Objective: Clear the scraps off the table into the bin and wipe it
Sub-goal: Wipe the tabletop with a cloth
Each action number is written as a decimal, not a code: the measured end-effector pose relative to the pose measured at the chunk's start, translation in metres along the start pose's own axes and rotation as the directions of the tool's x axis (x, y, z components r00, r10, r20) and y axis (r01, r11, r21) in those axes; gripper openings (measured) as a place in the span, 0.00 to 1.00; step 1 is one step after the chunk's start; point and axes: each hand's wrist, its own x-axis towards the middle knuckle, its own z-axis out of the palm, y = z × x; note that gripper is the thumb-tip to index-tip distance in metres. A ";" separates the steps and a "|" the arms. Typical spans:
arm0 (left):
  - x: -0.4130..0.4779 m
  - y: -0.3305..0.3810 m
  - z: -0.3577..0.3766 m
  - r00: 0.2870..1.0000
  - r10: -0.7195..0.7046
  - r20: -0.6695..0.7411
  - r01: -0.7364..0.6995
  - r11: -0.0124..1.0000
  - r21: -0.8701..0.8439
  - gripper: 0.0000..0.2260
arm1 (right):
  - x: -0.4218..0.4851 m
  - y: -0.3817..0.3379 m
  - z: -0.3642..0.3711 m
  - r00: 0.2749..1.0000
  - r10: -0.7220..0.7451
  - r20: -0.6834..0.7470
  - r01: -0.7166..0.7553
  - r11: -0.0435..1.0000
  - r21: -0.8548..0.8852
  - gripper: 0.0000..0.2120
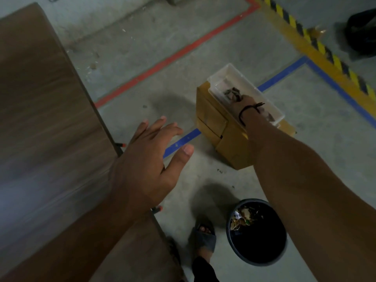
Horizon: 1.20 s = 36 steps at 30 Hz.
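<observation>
Scraps [231,93], a small dark crumpled clump, lie right at the fingertips of the right hand [245,102], which reaches far out from me with its back turned to the camera. From my seat I cannot tell whether the fingers pinch the clump or merely touch it, since the knuckles hide them. A black cord [247,110] loops round that wrist. Clump and fingertips both sit inside a clear plastic tray [230,71], long and shallow, which has a few more dark bits at its near end beside the wrist (too blurred for me to name). The tray rests on top of a yellow cardboard box [211,119] that stands on the grey concrete floor [142,37]. The left hand [148,165] hangs nearer to me, palm down, fingers straight and spread, holding nothing; it floats past the right edge of the table [40,98], whose brown wood-grain top fills the left of my view, well apart from the tray. Below the right forearm stands the bin [254,262], round and black, on the floor close to the table's near corner; inside it I see a heap of pale and yellowish litter [244,215] with a spot of green against the far wall. A sandalled foot [203,235] is planted just left of the bin. Blue tape [181,141] runs under the box, with red tape [173,55] farther out.
</observation>
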 end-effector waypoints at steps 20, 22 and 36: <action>-0.005 0.007 -0.009 0.997 -0.054 -0.054 0.051 0.997 -0.056 0.27 | -0.152 -0.032 -0.035 0.941 -0.239 -0.239 0.333 0.777 0.535 0.12; -0.007 0.013 -0.014 0.992 -0.109 -0.059 0.103 0.990 -0.096 0.24 | -0.201 -0.042 -0.042 0.886 -0.394 -0.243 0.463 0.763 0.452 0.12; -0.124 -0.049 -0.113 0.731 -0.591 -0.342 0.389 0.772 -0.503 0.19 | -0.413 -0.141 -0.044 0.493 -0.870 -0.017 0.867 0.490 0.085 0.15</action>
